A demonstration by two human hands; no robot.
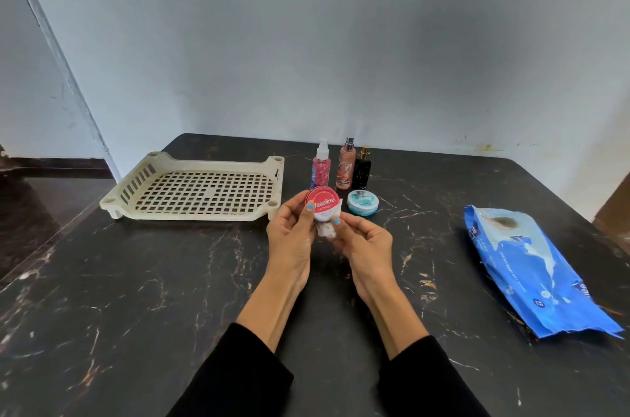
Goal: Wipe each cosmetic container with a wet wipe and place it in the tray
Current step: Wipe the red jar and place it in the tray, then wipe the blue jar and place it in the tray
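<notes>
**Tin held over the table, tray empty**

The left hand (292,229) pinched a red tin (323,206) above the table's (136,280) middle, while the right hand (366,242) pressed a crumpled wipe (325,229) against its lower edge. Behind stood a teal jar (362,202) and three bottles (347,164). The tray (191,215) lay at the far left corner, the wipe pack (535,266) by the right edge.

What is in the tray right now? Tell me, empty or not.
Empty. The cream tray's perforated floor shows bare throughout; the Vaseline tin is in both hands, and the other containers stand on the table beside it.
</notes>
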